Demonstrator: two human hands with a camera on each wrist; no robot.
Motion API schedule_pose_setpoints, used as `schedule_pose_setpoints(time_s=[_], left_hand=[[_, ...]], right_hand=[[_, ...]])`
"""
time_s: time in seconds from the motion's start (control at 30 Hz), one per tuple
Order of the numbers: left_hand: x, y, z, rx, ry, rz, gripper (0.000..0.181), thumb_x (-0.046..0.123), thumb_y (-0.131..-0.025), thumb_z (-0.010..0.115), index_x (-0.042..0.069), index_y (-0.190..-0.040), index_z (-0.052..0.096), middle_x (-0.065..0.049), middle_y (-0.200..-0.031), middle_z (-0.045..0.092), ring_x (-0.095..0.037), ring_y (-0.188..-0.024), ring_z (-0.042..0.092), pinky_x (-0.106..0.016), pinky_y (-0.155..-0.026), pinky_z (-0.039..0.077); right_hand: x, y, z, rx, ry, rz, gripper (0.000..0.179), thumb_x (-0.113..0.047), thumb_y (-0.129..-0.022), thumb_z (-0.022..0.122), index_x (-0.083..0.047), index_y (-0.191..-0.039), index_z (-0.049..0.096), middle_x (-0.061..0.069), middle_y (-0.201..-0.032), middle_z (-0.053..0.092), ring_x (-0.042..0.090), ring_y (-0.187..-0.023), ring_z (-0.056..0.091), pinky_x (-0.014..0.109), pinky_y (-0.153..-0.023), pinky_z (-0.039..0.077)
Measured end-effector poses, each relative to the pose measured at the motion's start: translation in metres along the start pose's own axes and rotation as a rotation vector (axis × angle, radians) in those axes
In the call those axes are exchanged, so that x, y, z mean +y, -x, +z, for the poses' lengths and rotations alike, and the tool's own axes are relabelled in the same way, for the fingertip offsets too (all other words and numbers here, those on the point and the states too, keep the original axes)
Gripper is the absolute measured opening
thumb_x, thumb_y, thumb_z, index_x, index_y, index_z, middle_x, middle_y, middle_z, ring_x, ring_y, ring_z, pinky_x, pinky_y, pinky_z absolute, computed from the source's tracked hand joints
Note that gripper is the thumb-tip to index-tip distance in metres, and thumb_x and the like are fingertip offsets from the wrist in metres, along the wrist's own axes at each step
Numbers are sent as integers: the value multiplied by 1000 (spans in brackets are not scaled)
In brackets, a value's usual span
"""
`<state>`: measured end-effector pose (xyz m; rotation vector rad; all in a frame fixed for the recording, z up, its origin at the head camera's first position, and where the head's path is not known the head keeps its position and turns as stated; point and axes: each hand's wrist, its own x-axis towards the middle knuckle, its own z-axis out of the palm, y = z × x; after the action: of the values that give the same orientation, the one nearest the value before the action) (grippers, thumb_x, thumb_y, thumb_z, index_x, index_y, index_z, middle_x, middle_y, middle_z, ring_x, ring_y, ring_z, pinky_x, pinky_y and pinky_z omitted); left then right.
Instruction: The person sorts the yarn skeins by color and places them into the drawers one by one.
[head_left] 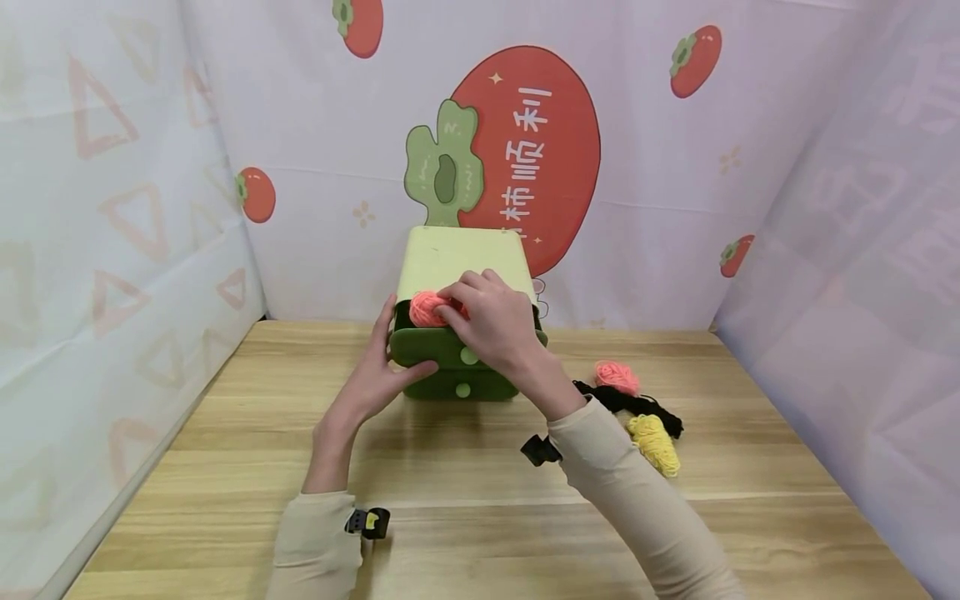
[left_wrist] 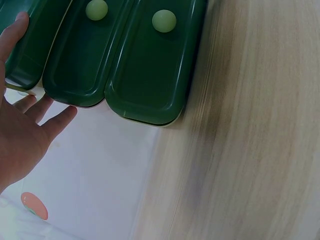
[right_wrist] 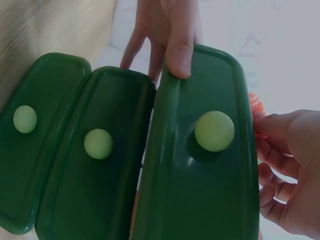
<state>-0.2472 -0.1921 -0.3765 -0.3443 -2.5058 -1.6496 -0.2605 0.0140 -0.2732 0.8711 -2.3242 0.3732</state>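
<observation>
So the right hand point(head_left: 495, 317) had its fingers bent in, pinching a pink yarn ball point(head_left: 427, 308) right above the front edge of the top drawer point(head_left: 423, 346). Its own fingers covered a lot of it, so I honestly couldn't tell whether the pink on the far side of them was the same ball or another. The left hand point(head_left: 375, 377) was spread wide, thumb on that drawer's front, other fingers splayed toward the side of the cabinet point(head_left: 465, 260).

My worry: a loose loop of yarn could've snagged on the drawer lip or the pale knob point(head_left: 468, 356) and unwound the ball. With that drawer sticking out, leaning on it might also have tipped the cabinet forward, and pushing it in with yarn over the edge would've jammed it. Further out, the right sleeve point(head_left: 622, 475) was close enough to the yellow yarn point(head_left: 655, 444) to drag it.

Only the head view gave you the second pink ball point(head_left: 617, 377) and black yarn point(head_left: 637, 404) on the table point(head_left: 465, 500). It seemed to have just two drawer fronts, but both wrist views showed a bottom drawer point(left_wrist: 147, 70) too. The right wrist one had the left thumb best; the left wrist one caught no yarn whatsoever.
</observation>
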Motion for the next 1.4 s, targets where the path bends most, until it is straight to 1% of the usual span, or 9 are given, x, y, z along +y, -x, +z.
schedule_pose_setpoints(time_s=[0.1,0.4,0.53,0.63,0.8,0.93,1.07,1.17,1.4], left_hand=[[0,1,0,-3,0,-6,109,53,-79,79,62,-148,-5,6,-165,11,-30,-148,28,-62,-113,34],[0,1,0,-22,28,15,109,49,-81,79,60,-149,-5,4,-164,14,-29,-145,32,-62,-110,37],[-1,0,1,-22,35,15,110,49,-81,80,57,-152,-4,4,-164,15,-30,-144,34,-62,-110,37],[0,0,1,-23,38,10,110,48,-81,80,55,-153,-3,5,-164,14,-30,-145,32,-63,-110,36],[12,4,-1,-30,59,-7,109,40,-83,81,55,-153,-1,2,-163,15,-30,-146,30,-64,-112,33],[28,10,-4,-45,75,-17,110,31,-84,81,47,-156,-1,-1,-164,14,-31,-147,27,-64,-114,31],[34,13,-5,-52,67,-15,110,28,-86,80,41,-158,-2,-2,-164,14,-31,-147,27,-63,-113,32],[31,11,-4,-50,74,-2,110,27,-86,80,41,-158,-1,-3,-163,16,-32,-146,29,-63,-113,32],[1,-1,0,-22,60,33,110,40,-81,82,57,-152,0,7,-162,17,-26,-144,30,-62,-111,34]], right_hand=[[-1,0,3,-14,14,11,19,-33,-92,72,-22,-105,78,-6,-94,69,16,-86,60,32,-56,53],[-2,3,4,-22,10,12,16,-30,-93,70,-23,-105,78,-7,-94,70,15,-83,58,29,-53,50],[1,6,1,-6,-16,8,14,-28,-93,70,-22,-102,78,-6,-91,69,15,-82,57,27,-54,49],[6,8,-1,5,-46,5,13,-26,-93,71,-20,-101,78,-5,-91,69,16,-82,57,29,-60,51],[15,13,-5,22,-112,10,13,-24,-92,72,-16,-101,78,-2,-90,69,17,-82,60,30,-65,52],[23,16,-8,44,-159,16,14,-20,-92,73,-12,-102,78,0,-87,68,15,-78,62,30,-63,51],[31,21,-11,50,-174,27,15,-19,-92,72,-11,-103,77,1,-86,67,17,-76,62,30,-63,50],[38,25,-12,61,-176,44,14,-20,-92,72,-12,-103,77,0,-87,67,18,-74,61,29,-61,48],[52,34,-16,85,-171,93,15,-20,-92,73,-11,-104,77,2,-91,69,21,-73,61,29,-58,46]])
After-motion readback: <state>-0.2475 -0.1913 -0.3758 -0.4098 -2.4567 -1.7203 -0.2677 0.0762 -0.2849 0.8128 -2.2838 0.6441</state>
